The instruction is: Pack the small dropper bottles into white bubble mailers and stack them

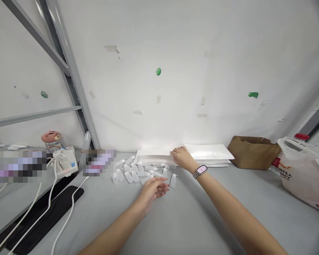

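Note:
My left hand (154, 189) hovers low over the grey table, palm turned inward and fingers stretched out, with nothing seen in it. Just beyond its fingertips lies a loose pile of small white tag-like pieces (134, 176), some with thin loops; one piece (173, 181) lies a little apart on the right. My right hand (183, 158), with a watch (201, 170) on its wrist, reaches to the wall side. Its fingers are bent over the right end of a white paper envelope (156, 152). Beside that hand, a stack of white padded envelopes (211, 152) lies against the wall.
A brown paper bag (251, 152) and a white plastic bag (303, 173) stand on the right. Left are a blurred phone (99, 163), a white power strip (65, 161), white cables (72, 205) and a black slot cover (46, 219). A grey metal frame (71, 78) rises behind.

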A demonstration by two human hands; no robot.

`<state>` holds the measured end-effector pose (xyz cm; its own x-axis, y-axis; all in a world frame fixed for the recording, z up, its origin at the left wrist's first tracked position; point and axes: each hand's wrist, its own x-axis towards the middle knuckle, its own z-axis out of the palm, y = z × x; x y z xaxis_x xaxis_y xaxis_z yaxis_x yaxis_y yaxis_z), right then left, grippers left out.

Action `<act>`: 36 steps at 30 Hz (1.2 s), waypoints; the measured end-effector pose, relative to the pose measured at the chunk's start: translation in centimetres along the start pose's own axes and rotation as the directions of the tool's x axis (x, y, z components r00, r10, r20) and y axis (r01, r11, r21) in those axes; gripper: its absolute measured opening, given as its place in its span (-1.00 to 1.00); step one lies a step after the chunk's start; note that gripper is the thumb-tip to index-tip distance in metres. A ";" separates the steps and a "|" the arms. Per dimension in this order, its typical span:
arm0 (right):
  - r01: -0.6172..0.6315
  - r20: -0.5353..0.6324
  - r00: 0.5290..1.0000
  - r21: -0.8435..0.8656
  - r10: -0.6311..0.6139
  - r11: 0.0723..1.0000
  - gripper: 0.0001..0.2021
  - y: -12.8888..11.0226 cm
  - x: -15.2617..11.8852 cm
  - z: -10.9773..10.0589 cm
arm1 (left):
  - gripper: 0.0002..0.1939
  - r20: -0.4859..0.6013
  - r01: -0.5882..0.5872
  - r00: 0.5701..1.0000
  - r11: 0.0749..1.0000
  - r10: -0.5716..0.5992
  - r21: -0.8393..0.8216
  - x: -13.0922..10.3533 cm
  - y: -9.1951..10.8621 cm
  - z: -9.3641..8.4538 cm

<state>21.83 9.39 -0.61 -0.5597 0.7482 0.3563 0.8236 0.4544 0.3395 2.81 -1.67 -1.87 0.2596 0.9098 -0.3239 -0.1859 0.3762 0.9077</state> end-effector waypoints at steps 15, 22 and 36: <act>0.000 -0.050 0.999 0.090 0.005 0.996 -0.74 0.1 1.2 1.2 | -0.71 0.009 0.002 1.000 1.000 -0.002 0.004 0.0 -0.1 0.1; -0.005 -0.299 0.952 0.172 0.057 0.985 -0.75 0.1 1.3 -0.4 | -0.74 0.023 -0.005 1.000 1.000 0.006 -0.019 0.0 -0.1 0.1; 0.362 -0.574 0.819 0.485 -0.022 0.796 -0.57 -4.0 -8.4 -8.2 | -0.51 0.406 0.261 0.906 0.911 -0.118 -0.318 0.2 2.0 -1.1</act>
<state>22.45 -2.68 2.18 -0.5293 0.3248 0.7838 0.4975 0.8672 -0.0234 1.47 -0.52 -0.45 0.6416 0.7089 -0.2928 -0.4032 0.6365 0.6575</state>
